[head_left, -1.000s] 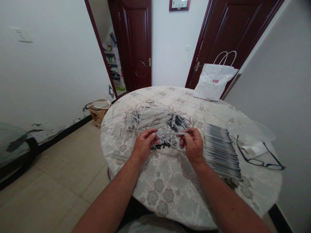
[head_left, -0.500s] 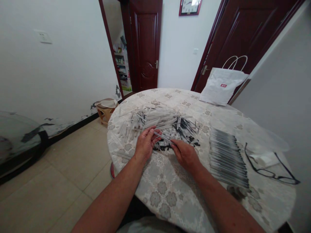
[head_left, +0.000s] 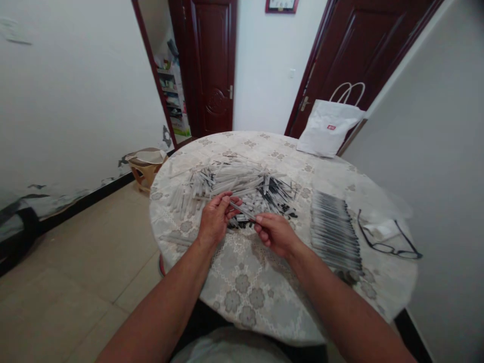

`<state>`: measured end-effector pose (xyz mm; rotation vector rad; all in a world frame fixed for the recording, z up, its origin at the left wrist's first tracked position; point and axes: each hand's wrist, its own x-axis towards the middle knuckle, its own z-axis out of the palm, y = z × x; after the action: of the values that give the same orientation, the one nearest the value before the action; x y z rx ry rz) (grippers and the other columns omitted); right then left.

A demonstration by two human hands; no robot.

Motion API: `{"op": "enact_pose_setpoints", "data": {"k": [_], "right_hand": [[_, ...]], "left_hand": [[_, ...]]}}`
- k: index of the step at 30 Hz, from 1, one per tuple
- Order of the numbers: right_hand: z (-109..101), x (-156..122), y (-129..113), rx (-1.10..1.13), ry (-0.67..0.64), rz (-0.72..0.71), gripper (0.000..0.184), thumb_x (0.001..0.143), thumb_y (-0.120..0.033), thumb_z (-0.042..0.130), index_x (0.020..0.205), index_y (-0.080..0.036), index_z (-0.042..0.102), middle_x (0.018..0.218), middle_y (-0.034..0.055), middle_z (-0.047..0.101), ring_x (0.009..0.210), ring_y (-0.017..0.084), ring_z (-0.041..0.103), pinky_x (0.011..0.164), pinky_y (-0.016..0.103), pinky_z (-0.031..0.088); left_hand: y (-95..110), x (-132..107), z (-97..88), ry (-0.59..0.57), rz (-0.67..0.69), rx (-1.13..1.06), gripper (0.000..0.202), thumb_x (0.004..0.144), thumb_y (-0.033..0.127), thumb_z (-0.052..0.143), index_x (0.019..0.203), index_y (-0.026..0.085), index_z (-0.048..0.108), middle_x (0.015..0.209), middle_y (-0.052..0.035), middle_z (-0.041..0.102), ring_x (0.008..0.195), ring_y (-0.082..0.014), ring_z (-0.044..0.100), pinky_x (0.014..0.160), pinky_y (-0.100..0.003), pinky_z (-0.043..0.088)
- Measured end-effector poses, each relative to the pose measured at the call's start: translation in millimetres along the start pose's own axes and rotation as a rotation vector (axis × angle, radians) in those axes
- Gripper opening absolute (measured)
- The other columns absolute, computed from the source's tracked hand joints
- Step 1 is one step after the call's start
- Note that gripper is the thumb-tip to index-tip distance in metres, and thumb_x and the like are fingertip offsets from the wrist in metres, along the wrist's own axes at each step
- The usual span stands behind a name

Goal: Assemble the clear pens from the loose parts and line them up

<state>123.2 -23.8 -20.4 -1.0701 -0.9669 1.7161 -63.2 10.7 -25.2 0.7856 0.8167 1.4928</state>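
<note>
So the person is at a round table (head_left: 260,287) with a lacy flowered cloth, and both hands are on one thin pen-like stick (head_left: 242,211), lifted just above the cloth at the near edge of the big heap. The left hand (head_left: 215,218) is curled shut around the stick's far end, and the right hand (head_left: 277,234) pinches the near end between thumb and fingertips, so it sits slanted between them. Holding it by both ends like that probably keeps it steady and clear of the clutter. The loose pile (head_left: 230,182) of white tubes and black bits sits right behind the hands, within easy reach, and it's one heap with way too many pieces to count. Off to the right, well apart from the heap, there's one tidy row (head_left: 335,229) of dark-tipped sticks laid side by side, dozens by the look of it; laid parallel like that they can't get mixed into the mess. There's also one pair of glasses (head_left: 389,245) past the row, one white paper bag (head_left: 327,130) standing at the far edge, and one stool (head_left: 145,169) on the floor by the wall.
</note>
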Motion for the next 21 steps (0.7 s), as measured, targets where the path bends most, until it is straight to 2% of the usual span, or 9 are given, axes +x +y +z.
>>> {"op": "enact_pose_setpoints", "data": {"k": [4,7,10,13,15,18,21], "right_hand": [[-3,5,-1,0.065,-0.061,0.072,0.029,0.076,-0.040,0.077,0.087,-0.016,0.065,0.063,-0.0042,0.062,0.039,0.005,0.042,0.033,0.017,0.025],[-4,9,-2,-0.064,-0.109,0.059,0.024,0.085,-0.041,0.069,0.091,-0.019,0.063,0.068,-0.0029,0.066,0.044,0.008,0.049,0.040,0.019,0.035],[1,4,-7,-0.443,-0.077,-0.160,0.013,0.092,-0.033,0.061,0.092,-0.021,0.064,0.078,-0.0013,0.069,0.061,0.011,0.058,0.055,0.022,0.043],[5,-12,-21,-0.923,-0.023,-0.438,0.010,0.094,-0.026,0.061,0.092,-0.021,0.070,0.083,-0.0008,0.069,0.077,0.013,0.060,0.069,0.024,0.040],[1,-29,-38,-1.149,-0.021,-0.504,0.012,0.095,-0.025,0.061,0.091,-0.021,0.072,0.084,0.0004,0.069,0.082,0.014,0.060,0.073,0.025,0.039],[-18,-61,-70,-1.382,-0.023,-0.508,0.012,0.095,-0.022,0.062,0.092,-0.019,0.073,0.090,0.0039,0.071,0.086,0.015,0.060,0.077,0.027,0.039],[-56,-97,-98,-1.471,0.018,-0.496,0.012,0.096,-0.025,0.064,0.096,-0.019,0.074,0.092,0.0042,0.072,0.084,0.015,0.061,0.077,0.027,0.040]], "left_hand": [[1,4,-0.9,0.000,0.045,0.041,0.037,0.081,0.038,0.078,0.110,0.017,0.068,0.095,-0.0060,0.076,0.090,-0.0206,0.076,0.074,-0.030,0.061],[-1,6,1.0,-0.029,0.042,0.076,0.035,0.083,0.037,0.077,0.111,0.019,0.069,0.095,-0.0052,0.076,0.090,-0.0201,0.076,0.077,-0.032,0.062],[-2,0,5.1,-0.123,0.030,0.151,0.034,0.086,0.038,0.074,0.114,0.019,0.071,0.096,-0.0064,0.077,0.093,-0.0219,0.075,0.081,-0.035,0.062],[-1,-9,8.2,-0.201,0.055,0.235,0.034,0.086,0.038,0.075,0.114,0.018,0.072,0.099,-0.0086,0.077,0.096,-0.0245,0.075,0.084,-0.038,0.061],[1,-13,9.3,-0.234,0.082,0.246,0.035,0.088,0.039,0.072,0.114,0.017,0.073,0.102,-0.0099,0.077,0.097,-0.0258,0.075,0.083,-0.039,0.061],[5,-13,9.9,-0.231,0.127,0.180,0.034,0.090,0.042,0.067,0.111,0.016,0.073,0.098,-0.0099,0.077,0.092,-0.0259,0.075,0.078,-0.040,0.062],[7,-11,9.7,-0.187,0.158,0.138,0.031,0.089,0.041,0.067,0.104,0.015,0.073,0.090,-0.0084,0.076,0.085,-0.0245,0.075,0.071,-0.039,0.063]]}}
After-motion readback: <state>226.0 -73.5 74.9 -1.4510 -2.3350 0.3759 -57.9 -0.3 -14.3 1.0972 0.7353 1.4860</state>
